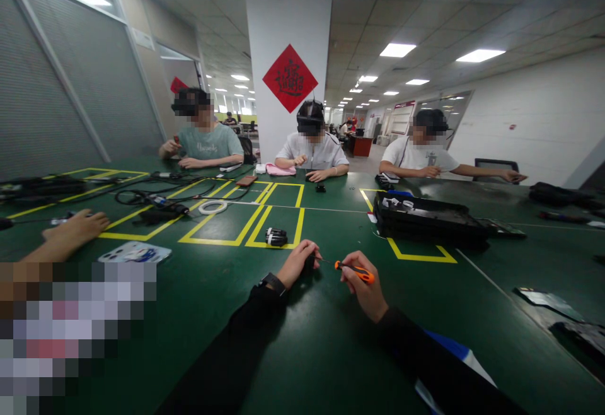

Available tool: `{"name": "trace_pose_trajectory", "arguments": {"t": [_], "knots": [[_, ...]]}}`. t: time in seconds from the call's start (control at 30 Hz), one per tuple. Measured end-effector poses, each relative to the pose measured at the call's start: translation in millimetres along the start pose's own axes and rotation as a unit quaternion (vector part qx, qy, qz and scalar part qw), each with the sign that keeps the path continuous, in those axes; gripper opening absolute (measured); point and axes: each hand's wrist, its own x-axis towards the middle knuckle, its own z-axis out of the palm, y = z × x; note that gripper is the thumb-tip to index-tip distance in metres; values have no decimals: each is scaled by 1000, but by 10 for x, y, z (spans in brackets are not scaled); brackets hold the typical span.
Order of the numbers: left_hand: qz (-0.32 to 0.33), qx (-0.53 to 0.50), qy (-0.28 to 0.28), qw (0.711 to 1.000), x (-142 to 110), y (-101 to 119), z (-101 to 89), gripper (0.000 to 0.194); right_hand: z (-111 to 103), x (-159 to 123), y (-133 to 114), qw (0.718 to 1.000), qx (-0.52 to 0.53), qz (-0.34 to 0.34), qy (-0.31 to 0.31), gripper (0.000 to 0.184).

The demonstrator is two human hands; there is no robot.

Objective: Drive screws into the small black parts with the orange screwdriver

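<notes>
My right hand (363, 287) is closed round an orange-handled screwdriver (355, 270) whose thin tip points left. The tip meets a small black part held in my left hand (297, 262), whose fingers are curled round it; the part is mostly hidden. Both hands rest low over the green table (283, 339), and a dark watch sits on my left wrist. A small black-and-white device (276, 236) lies just beyond my hands, inside a yellow-taped square.
A black tray-like casing (428, 219) lies to the right. Cables and a white tape ring (212, 207) lie to the left. A co-worker's hand (75, 226) rests beside a phone (135, 252). Three people sit across the table.
</notes>
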Motion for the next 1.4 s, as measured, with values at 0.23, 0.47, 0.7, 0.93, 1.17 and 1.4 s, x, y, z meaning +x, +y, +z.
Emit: {"name": "trace_pose_trajectory", "arguments": {"t": [0.23, 0.47, 0.7, 0.93, 1.17, 1.4], "knots": [[-2, -1, -2, 1000, 4, 1, -3, 33, -1, -5, 22, 1000, 4, -5, 6, 6], [-6, -4, -7, 1000, -5, 19, 2, 33, -7, -13, 15, 1000, 2, -2, 3, 7], [0, -9, -9, 1000, 13, -3, -9, 32, -3, -4, 31, 1000, 8, -9, 9, 8], [5, -10, -7, 1000, 26, -42, -21, 32, -1, -4, 36, 1000, 14, -3, 8, 8], [-2, 6, -10, 1000, 28, -34, -21, 31, 4, 18, 15, 1000, -12, -4, 18, 9], [21, 38, 19, 999, 4, -20, -8, 30, -89, 128, 21, 994, -58, -16, 88, 17]]}}
